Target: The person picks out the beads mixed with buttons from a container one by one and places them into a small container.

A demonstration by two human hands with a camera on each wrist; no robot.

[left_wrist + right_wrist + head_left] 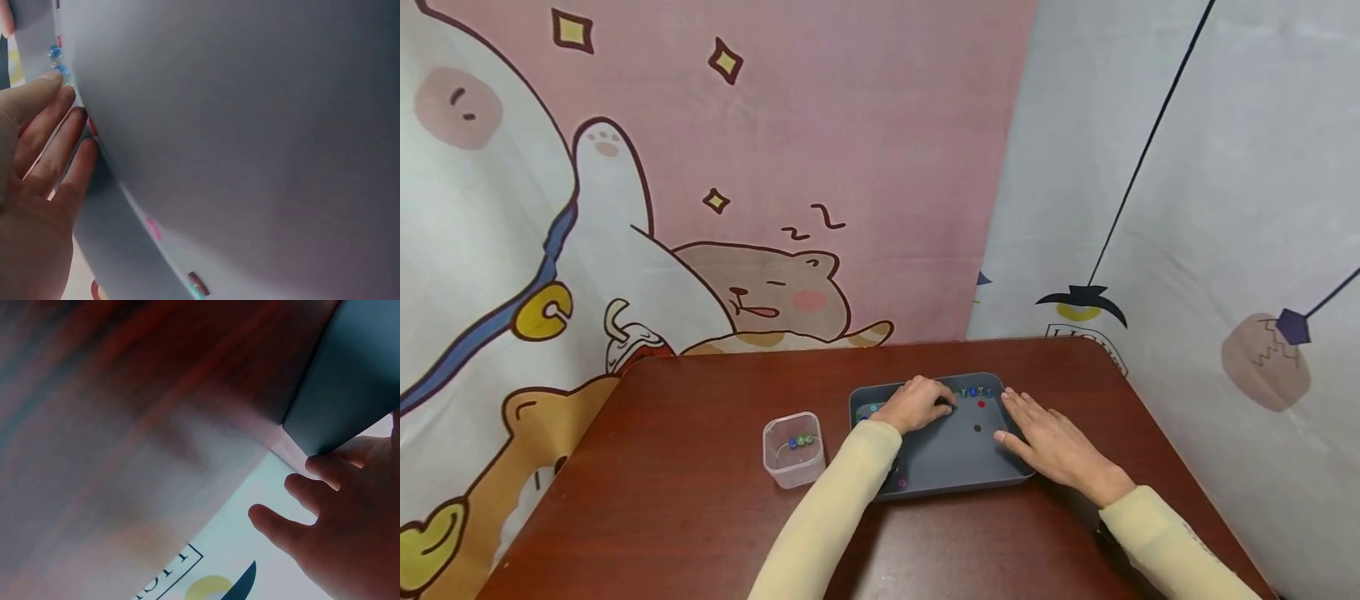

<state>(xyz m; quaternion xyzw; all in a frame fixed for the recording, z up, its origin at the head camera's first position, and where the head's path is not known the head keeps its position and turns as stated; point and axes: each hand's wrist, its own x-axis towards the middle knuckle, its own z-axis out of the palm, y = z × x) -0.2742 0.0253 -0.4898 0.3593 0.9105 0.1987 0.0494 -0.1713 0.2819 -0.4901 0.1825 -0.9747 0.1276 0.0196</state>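
My left hand (913, 405) reaches over the dark grey tray (958, 458), its thumb and index fingertips close together beside blue glass marbles (56, 59) along the tray's wall. Whether a marble sits between those fingertips is hidden. The other fingers extend loosely in the left wrist view. More marbles (976, 392) line the back edge in the head view. At the tray's right side lies my right hand (1056, 442), fingers straight, against the rim. Left of the tray stands a clear plastic box (793, 475) with several marbles (801, 442) inside.
Small flat pieces lie in the tray, among them a red one (981, 404), a dark one (977, 428) and a pink one (902, 482). The tray and box stand on a brown wooden table (700, 500). Cartoon-printed cloth (880, 167) hangs behind and beside it.
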